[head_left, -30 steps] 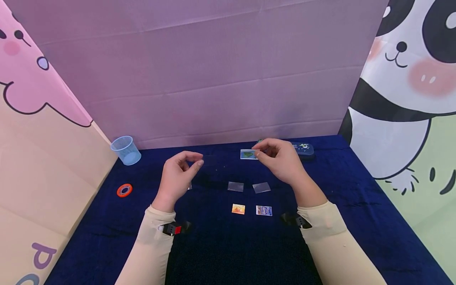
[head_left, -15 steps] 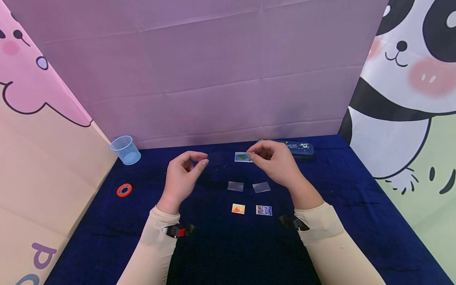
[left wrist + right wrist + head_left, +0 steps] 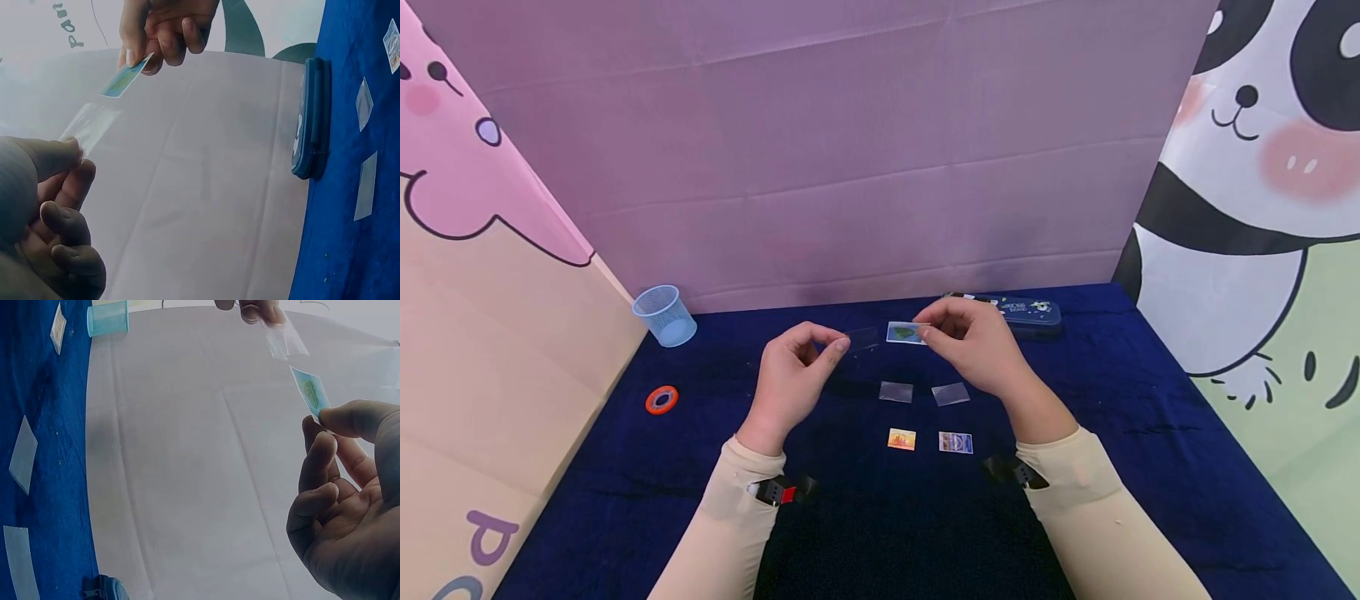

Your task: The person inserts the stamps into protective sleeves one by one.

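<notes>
My left hand (image 3: 792,379) pinches one end of a small clear plastic sleeve (image 3: 94,125) between thumb and forefinger, raised over the table. Opposite it, my right hand (image 3: 976,346) holds a small card (image 3: 902,332) by its right end; the card is blue with a green shape and a white border. In the right wrist view the card (image 3: 310,390) points at the sleeve's free end (image 3: 287,342), a small gap apart. Two more clear sleeves, left (image 3: 896,392) and right (image 3: 951,394), lie on the cloth below, with an orange card (image 3: 902,439) and a blue-purple card (image 3: 956,442) nearer me.
Behind my right hand lies a dark blue pencil case (image 3: 1033,313). A light blue mesh cup (image 3: 666,317) stands at the back left, with an orange-red ring (image 3: 662,400) in front of it. Dark blue cloth (image 3: 1150,500) covers the table.
My left hand has moved to the right with the sleeve. My right hand has come leftward with the card, so the two are closer together.
</notes>
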`<state>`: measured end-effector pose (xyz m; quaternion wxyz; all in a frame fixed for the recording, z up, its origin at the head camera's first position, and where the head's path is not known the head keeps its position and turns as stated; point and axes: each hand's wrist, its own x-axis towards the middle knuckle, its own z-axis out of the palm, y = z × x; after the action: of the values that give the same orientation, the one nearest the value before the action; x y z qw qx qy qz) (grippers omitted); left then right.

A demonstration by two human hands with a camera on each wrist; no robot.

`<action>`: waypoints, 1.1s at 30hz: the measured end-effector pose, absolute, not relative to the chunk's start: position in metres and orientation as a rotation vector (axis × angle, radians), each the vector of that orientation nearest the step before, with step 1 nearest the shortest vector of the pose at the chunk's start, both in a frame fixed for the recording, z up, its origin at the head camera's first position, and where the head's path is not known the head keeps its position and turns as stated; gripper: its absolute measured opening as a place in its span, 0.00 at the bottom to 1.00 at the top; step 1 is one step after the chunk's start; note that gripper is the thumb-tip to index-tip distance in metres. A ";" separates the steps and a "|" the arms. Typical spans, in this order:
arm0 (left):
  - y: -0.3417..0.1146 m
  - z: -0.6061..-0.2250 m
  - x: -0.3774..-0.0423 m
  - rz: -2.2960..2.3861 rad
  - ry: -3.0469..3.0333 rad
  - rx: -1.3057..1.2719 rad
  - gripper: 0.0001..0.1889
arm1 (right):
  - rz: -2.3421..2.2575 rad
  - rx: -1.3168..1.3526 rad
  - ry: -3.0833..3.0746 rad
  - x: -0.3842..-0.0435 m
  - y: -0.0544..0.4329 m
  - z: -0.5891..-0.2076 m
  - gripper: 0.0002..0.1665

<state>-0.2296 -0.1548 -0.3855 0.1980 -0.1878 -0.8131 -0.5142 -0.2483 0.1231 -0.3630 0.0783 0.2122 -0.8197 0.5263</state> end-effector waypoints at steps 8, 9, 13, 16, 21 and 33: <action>-0.154 -0.386 -0.231 -1.446 -2.284 -0.537 0.05 | 1.595 0.672 -2.425 -0.247 0.122 -0.362 0.05; -0.154 -0.386 -0.231 -1.453 -2.288 -0.534 0.06 | 1.595 0.676 -2.420 -0.247 0.121 -0.363 0.05; -0.150 -0.371 -0.221 -1.487 -2.305 -0.534 0.08 | 1.595 0.688 -2.410 -0.248 0.119 -0.364 0.05; -0.146 -0.360 -0.213 -1.507 -2.308 -0.539 0.08 | 1.589 0.692 -2.408 -0.247 0.118 -0.364 0.05; -0.148 -0.370 -0.222 -1.504 -2.314 -0.529 0.09 | 1.582 0.688 -2.416 -0.247 0.115 -0.364 0.05; -0.153 -0.387 -0.233 -1.507 -2.306 -0.509 0.10 | 1.586 0.695 -2.433 -0.245 0.114 -0.363 0.05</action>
<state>-0.2325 -0.1532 -0.3866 0.1692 -0.1791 -0.8113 -0.5301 -0.2449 0.1136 -0.3630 0.0777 0.2319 -0.8123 0.5294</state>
